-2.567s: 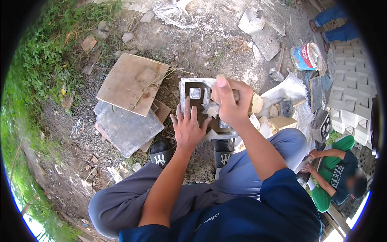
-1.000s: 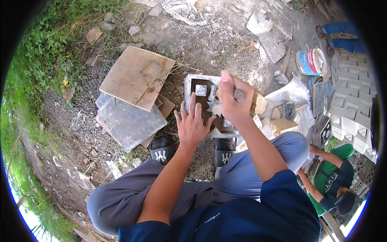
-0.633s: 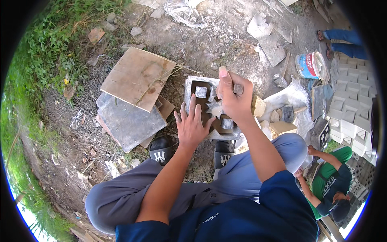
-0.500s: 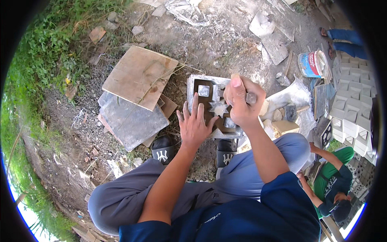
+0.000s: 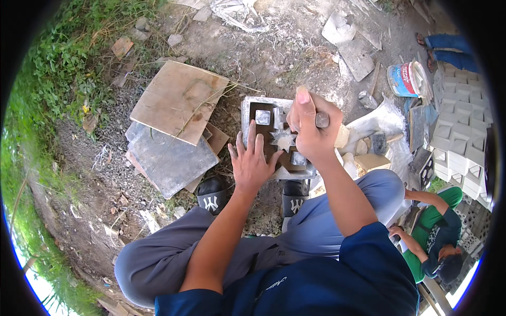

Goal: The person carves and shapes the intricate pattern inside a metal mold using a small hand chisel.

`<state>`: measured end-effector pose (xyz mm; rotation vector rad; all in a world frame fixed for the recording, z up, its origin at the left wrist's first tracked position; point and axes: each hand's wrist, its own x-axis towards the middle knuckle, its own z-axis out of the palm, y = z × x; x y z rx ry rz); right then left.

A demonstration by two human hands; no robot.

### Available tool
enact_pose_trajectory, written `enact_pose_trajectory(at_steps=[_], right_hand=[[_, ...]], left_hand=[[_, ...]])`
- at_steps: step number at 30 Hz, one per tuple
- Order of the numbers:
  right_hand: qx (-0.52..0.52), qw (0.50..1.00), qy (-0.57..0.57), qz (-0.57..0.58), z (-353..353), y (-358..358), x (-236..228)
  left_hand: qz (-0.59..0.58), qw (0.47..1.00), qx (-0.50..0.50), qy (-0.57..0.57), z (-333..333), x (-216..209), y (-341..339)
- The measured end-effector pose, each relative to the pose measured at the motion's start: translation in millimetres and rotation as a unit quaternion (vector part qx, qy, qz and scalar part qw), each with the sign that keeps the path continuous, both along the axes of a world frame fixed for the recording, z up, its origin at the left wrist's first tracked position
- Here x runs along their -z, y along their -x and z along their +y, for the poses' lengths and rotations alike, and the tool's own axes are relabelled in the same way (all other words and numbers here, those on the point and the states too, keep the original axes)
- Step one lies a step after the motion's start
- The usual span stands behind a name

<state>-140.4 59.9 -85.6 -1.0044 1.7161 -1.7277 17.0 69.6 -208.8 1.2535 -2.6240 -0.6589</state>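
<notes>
Between my feet sits a square mold (image 5: 267, 99) with a pale rim, holding a star-shaped core (image 5: 283, 139) and block-shaped cores such as the one at its far left corner (image 5: 262, 117). My left hand (image 5: 252, 163) rests at the mold's left side, fingers spread, fingertips over the rim. Above the mold's right side, my right hand (image 5: 315, 134) is wrapped round a grey tool with a rounded end (image 5: 322, 120), thumb pointing away from me. The rest of that tool is hidden by the fist, which also covers part of the mold.
Flat boards (image 5: 176, 100) lie stacked on the left. At right are a pale sack (image 5: 387, 124) with stones, a yellowish block (image 5: 372, 162), a paint bucket (image 5: 403, 80) and stacked grey blocks (image 5: 458, 126). A co-worker (image 5: 437, 231) crouches at lower right; another person's legs (image 5: 450, 50) show farther off.
My right fist has shifted slightly away from me over the mold, still gripping the tool. My left hand keeps its place at the rim. The whole view has moved a little.
</notes>
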Motion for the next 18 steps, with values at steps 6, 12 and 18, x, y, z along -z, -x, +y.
enact_pose_trajectory(at_steps=[6, 12, 18], right_hand=[[-0.006, 0.995, -0.095, 0.012, -6.6, -0.3, 11.4], [-0.001, 0.996, -0.091, -0.009, -9.0, 3.4, 24.0], [0.014, 0.998, -0.008, -0.063, 0.2, 0.7, 3.3]], left_hand=[[0.000, 1.000, -0.001, -0.021, -1.0, 3.4, 0.0], [0.012, 1.000, 0.003, -0.008, -1.4, 4.3, 2.2], [-0.001, 1.000, 0.002, -0.003, -1.5, 3.9, -1.1]])
